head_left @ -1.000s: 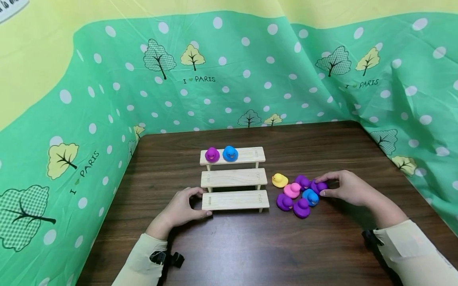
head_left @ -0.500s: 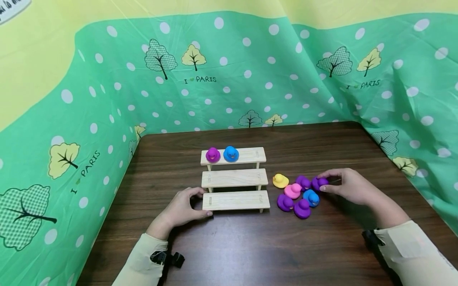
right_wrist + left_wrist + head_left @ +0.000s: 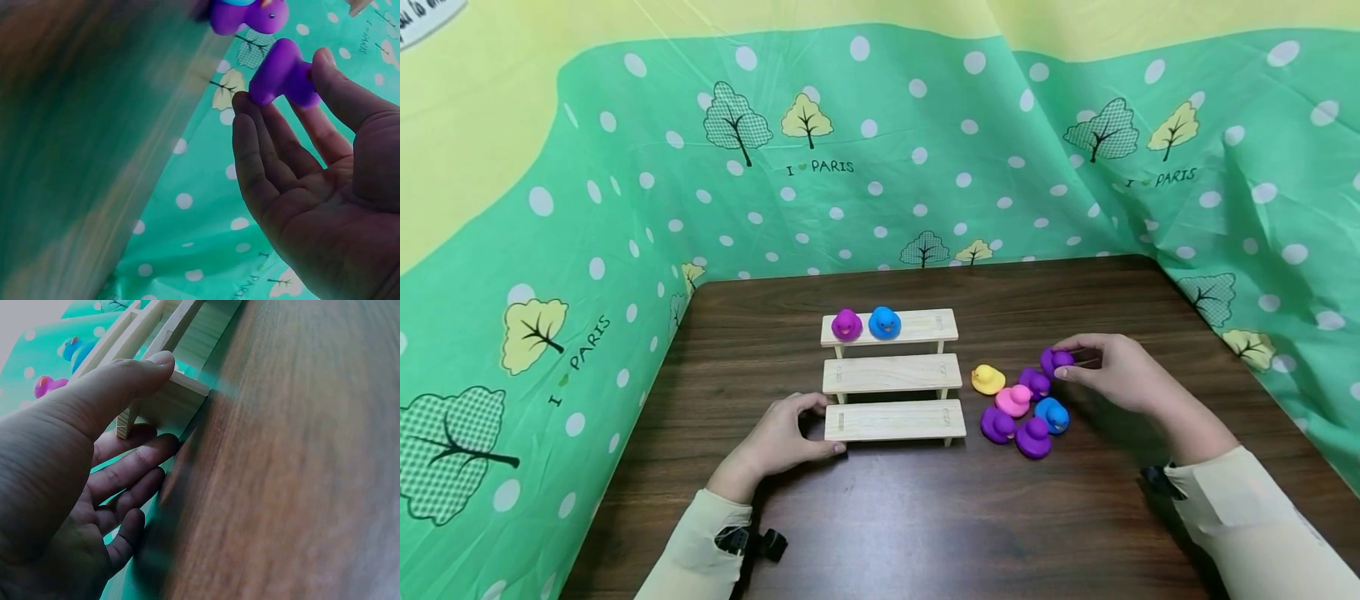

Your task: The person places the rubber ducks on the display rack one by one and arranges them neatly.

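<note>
In the head view, my right hand (image 3: 1116, 373) pinches a purple rubber duck (image 3: 1055, 361) between thumb and fingers at the back of the loose ducks. The right wrist view shows this purple duck (image 3: 278, 74) lifted off the table. My left hand (image 3: 778, 437) holds the left end of the lowest step of a three-step wooden stand (image 3: 891, 421). From the left wrist, the thumb (image 3: 140, 374) lies across the step's front edge, with fingers behind the leg. On the top step, a magenta duck (image 3: 846, 325) and a blue duck (image 3: 884, 323) sit side by side at the left.
Right of the stand, a yellow duck (image 3: 988, 379), a pink duck (image 3: 1013, 401), another blue duck (image 3: 1052, 415) and several purple ducks (image 3: 1033, 437) lie on the dark wooden table (image 3: 910, 517). A green dotted cloth (image 3: 850, 208) hangs around the back and sides.
My right hand has lifted the purple duck from the right edge of the group and carried it up and slightly left. The left hand has stayed on the stand.
</note>
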Demonstrator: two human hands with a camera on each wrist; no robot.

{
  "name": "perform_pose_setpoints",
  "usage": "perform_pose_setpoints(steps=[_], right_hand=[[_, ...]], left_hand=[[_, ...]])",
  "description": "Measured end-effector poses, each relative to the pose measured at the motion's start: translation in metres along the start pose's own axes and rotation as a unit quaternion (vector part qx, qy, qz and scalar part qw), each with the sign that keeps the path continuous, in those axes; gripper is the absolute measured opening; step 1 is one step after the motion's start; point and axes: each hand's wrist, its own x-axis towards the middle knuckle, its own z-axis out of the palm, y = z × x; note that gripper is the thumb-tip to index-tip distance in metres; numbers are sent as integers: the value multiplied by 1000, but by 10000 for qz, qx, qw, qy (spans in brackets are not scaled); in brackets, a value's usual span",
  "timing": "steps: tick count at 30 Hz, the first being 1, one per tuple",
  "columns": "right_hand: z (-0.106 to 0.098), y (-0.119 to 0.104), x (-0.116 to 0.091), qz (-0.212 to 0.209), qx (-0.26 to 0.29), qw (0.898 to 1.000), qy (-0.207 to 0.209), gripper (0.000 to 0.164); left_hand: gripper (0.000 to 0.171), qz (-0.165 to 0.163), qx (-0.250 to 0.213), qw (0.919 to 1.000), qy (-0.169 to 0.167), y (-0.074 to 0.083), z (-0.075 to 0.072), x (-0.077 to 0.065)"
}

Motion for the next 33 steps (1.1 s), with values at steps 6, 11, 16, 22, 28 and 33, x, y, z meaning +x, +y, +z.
perform_pose_setpoints(steps=[6,11,16,22,28,33], right_hand=[[-3,-16,7,-19,163,9998,135,39],[-3,-34,13,-204,174,9995,183,36],[-1,-51,23,-462,197,9983,292,34],[3,-69,33,-772,425,9952,433,33],[10,-84,42,-940,598,9925,506,28],[14,-96,48,-1078,752,9898,550,27]], left_hand=[[51,28,22,10000,27,-1,1,0],[50,44,47,10000,18,-2,1,-1],[50,26,14,10000,7,-2,1,0],[50,28,8,10000,-1,-2,1,0],[51,27,-12,10000,-12,-2,1,0],[50,47,22,10000,4,-1,1,0]])
